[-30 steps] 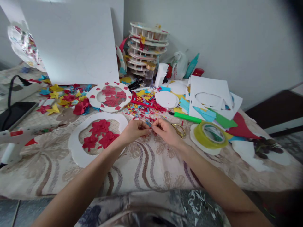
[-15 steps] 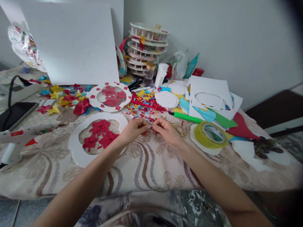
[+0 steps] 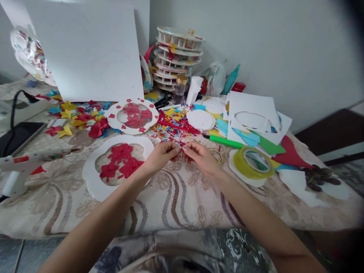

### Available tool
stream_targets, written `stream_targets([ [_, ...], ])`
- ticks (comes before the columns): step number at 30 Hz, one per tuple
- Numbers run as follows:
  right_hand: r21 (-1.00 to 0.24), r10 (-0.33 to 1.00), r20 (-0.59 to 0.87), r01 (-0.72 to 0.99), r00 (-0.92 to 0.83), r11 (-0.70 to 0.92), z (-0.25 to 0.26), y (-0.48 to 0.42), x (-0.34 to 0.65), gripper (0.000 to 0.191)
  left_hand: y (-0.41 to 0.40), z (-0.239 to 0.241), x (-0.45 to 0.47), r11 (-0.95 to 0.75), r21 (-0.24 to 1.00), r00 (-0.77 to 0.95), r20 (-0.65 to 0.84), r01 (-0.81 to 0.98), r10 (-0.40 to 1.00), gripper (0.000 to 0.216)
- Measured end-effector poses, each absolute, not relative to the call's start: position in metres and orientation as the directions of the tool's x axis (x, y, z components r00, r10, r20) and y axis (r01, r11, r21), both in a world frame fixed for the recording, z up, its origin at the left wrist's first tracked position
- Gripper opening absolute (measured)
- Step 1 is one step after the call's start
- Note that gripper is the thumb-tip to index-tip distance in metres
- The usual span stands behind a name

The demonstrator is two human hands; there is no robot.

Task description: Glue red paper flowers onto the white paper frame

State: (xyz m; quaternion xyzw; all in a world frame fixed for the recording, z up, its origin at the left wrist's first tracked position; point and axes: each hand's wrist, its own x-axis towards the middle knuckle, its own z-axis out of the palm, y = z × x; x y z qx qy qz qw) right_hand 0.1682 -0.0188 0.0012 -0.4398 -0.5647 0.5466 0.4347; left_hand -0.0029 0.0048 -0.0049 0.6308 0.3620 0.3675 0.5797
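My left hand and my right hand meet above the middle of the patterned cloth, both closed in a pinch. A small red paper piece shows between the fingertips, mostly hidden by them. Just beyond lies a heap of paper scraps in red, yellow and blue. Left of my left hand is a white scalloped paper ring with red paper flowers in its opening. Gold-handled scissors rest beside my right hand, partly covered by it.
A glue gun and a phone lie at the left. To the right are a green cutter, a roll of yellow tape and cut paper sheets. A stacked white tier stand rises at the back.
A bit of red is now visible between my fingertips. My hands have otherwise stayed in nearly the same place, and the view has shifted slightly.
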Motion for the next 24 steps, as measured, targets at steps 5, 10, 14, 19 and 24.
stream_targets([
  [5,-0.998,0.975,0.02,0.052,-0.221,0.032,-0.0019,-0.0174,0.1696,0.026,0.0015,-0.0002,-0.0009,-0.007,0.999,0.466,-0.01,0.033,0.885,0.037],
  [10,-0.995,0.98,0.03,0.091,-0.198,0.048,-0.0016,-0.0178,0.1698,0.025,-0.0006,0.0025,0.0,0.015,0.999,0.466,-0.031,0.038,0.884,0.04],
  [14,-0.992,0.976,0.049,0.103,-0.213,0.072,-0.0028,-0.0188,0.1693,0.022,0.0006,0.0,0.0003,-0.018,0.999,0.475,-0.002,0.038,0.88,0.035],
  [19,-0.995,0.973,0.058,0.066,-0.222,0.074,-0.004,-0.02,0.1682,0.024,0.0023,-0.0027,-0.0003,-0.032,0.999,0.483,0.017,0.023,0.875,0.034],
  [24,-1.0,0.971,0.013,0.0,-0.237,0.014,-0.0013,-0.0195,0.1674,0.032,0.0033,0.0007,-0.0029,-0.042,0.999,0.458,0.034,0.007,0.888,0.035],
])
